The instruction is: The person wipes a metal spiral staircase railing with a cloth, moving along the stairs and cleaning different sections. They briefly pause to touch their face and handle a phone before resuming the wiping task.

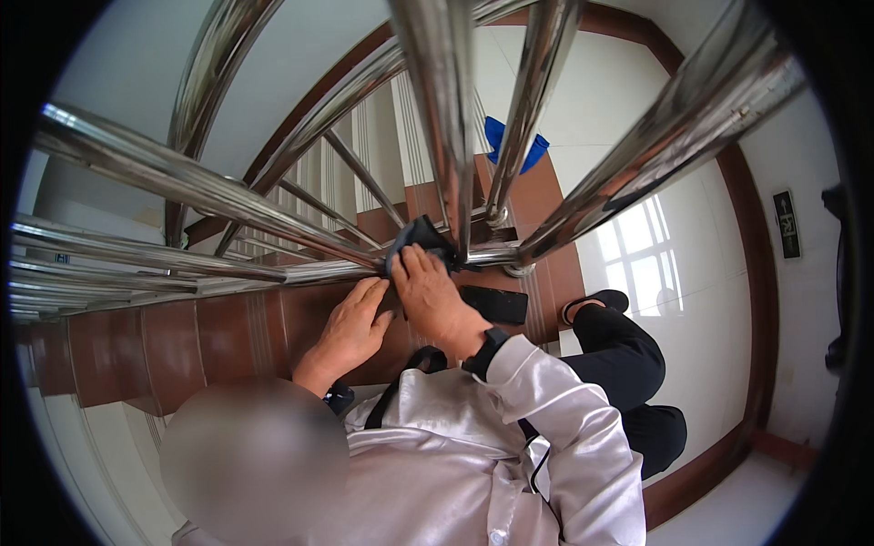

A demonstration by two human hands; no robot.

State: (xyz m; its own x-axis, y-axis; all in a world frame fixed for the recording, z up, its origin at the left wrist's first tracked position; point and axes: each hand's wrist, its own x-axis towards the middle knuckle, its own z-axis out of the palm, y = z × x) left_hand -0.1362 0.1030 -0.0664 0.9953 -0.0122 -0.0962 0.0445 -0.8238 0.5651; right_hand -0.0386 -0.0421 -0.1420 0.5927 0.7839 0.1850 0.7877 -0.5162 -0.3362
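My right hand [431, 293] presses a dark cloth [418, 239] against the lower rail, where it meets a thick upright of the stainless steel stair railing [444, 123]. Its fingers lie over the cloth; the thumb is hidden. Just to the left, my left hand [349, 331] has its fingers extended and thumb apart, with the fingertips at the lower steel rail [328, 271]. I see nothing held in it. A flat black rectangular object, perhaps a phone [504, 305], lies on the brown tiles right of my right wrist.
Steel balusters [205, 198] fan out at left. A blue cloth [517, 147] lies beyond the posts by a steel post [522, 102]. Pale stair steps [372, 150] descend behind the railing. A large steel post [655, 136] slants at right, before a white tiled floor [710, 273].
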